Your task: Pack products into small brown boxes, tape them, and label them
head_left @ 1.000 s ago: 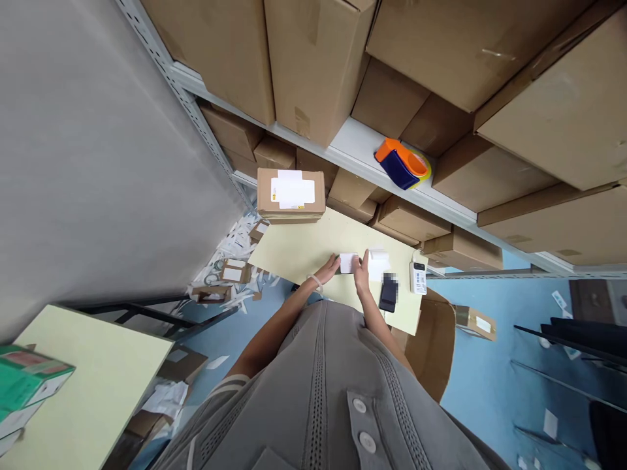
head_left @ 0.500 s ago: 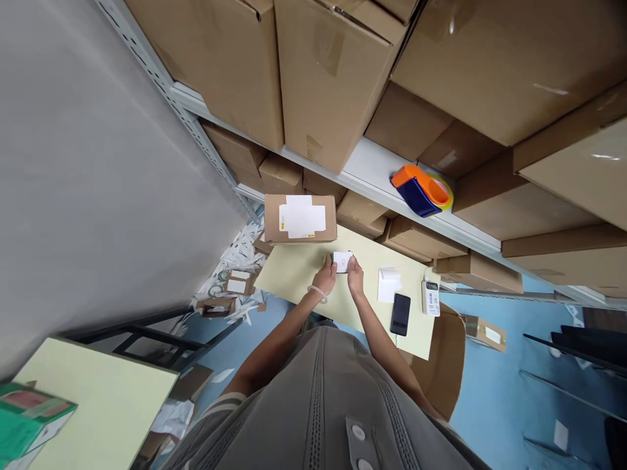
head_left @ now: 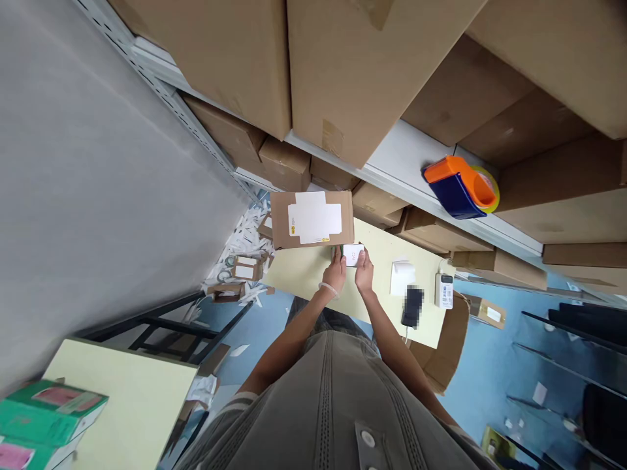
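A small white box (head_left: 353, 255) with faint print on top and green at its left edge is held above the pale yellow table (head_left: 306, 274). My left hand (head_left: 335, 271), with a pale band at the wrist, is closed on its left side. On its right side, my right hand (head_left: 364, 271) grips it with the fingers bent. Just beyond my left hand, a brown cardboard carton (head_left: 279, 225) bears white labels on its top. To the right lie a white paper pad (head_left: 402, 277), a dark phone (head_left: 413, 307) and a white device with a small screen (head_left: 444, 291).
Shelves with large cartons (head_left: 357, 72) rise beyond the table. An orange and blue tape dispenser (head_left: 460, 187) rests on a shelf. An open carton (head_left: 448, 343) stands at the table's right. Green boxes (head_left: 46, 411) sit on another table; scraps (head_left: 245, 238) litter the left.
My view has shifted and come closer to the shelves. Both hands still hold the small white box, now nearer the labelled carton's lower edge.
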Demonstrator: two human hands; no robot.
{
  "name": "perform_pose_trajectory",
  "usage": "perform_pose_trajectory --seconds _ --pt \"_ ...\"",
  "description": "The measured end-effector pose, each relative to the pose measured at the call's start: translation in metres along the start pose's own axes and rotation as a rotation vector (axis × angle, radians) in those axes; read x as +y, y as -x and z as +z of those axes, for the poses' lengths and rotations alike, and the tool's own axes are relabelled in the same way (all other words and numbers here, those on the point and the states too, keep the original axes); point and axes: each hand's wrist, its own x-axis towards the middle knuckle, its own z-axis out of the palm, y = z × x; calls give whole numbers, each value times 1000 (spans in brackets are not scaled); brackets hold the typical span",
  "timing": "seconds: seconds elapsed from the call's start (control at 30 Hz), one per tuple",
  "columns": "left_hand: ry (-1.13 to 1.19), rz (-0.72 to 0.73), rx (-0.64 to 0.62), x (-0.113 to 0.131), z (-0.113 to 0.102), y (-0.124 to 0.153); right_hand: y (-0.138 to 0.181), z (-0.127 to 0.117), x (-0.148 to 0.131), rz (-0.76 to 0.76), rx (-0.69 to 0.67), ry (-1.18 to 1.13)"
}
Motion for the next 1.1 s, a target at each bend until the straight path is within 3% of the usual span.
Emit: perform_pose_trajectory --seconds 0.3,0.37,0.53,0.67,0.73,0.87,1.1 --pt "86 -22 -36 15 -14 10 3 -12 -3 -26 -42 -3" --pt "101 6 15 13 -24 22 11 -21 -6 -58 -4 0" --pt "111 51 334 -17 -74 85 44 -61 -14 -216 48 0" --pt "65 4 735 -52 -120 168 73 -98 -13 -377 66 47" --pt "23 -70 956 -63 -129 218 87 -113 -7 -463 57 97" --pt "0 -169 1293 -70 -104 311 113 -124 8 -632 -37 167" --pt "117 -370 1491 -95 -20 444 162 -91 6 -841 -338 187"
